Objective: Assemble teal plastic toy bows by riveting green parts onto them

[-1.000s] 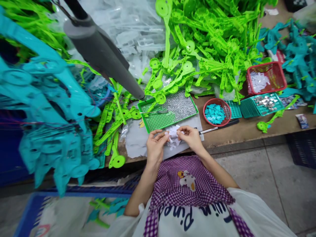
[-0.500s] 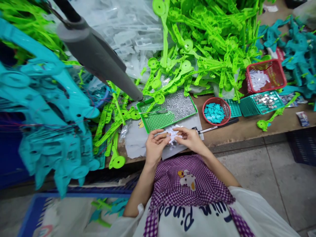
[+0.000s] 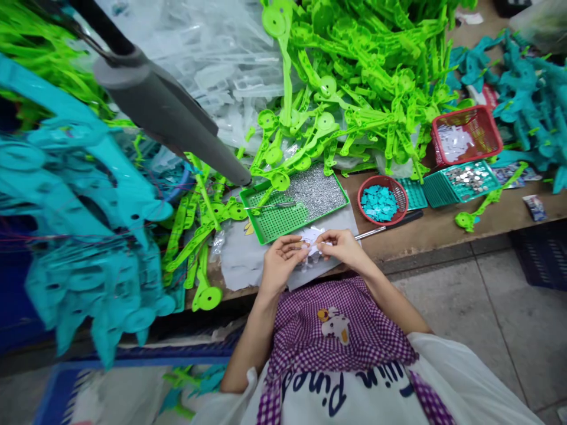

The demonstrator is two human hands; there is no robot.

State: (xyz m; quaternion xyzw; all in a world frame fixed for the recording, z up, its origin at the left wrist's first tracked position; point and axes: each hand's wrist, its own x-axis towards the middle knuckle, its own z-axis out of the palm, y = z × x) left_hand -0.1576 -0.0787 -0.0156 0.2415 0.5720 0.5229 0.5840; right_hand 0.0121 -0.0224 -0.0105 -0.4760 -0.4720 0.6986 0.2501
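Note:
Over a pile of small white plastic pieces, my two hands work close together. My left hand is closed in a pinch at the pile's left side, with a small white piece at its thumb and fingertips. Facing it from the right, my right hand also pinches a small white piece. The exact shape of these pieces is too small to make out, and the fingers partly cover them. Under the pile lies a pale grey sheet on the workbench.
Just beyond my hands is a green tray with small metal screws and a screwdriver. A grey hanging power screwdriver points down at it. Rightward are a red round basket of turquoise pieces and a red basket. Bright green parts heap behind.
The view has shifted slightly, so the bench things sit a little further left. My fingertips have moved slightly apart, and more of the white pile shows between them.

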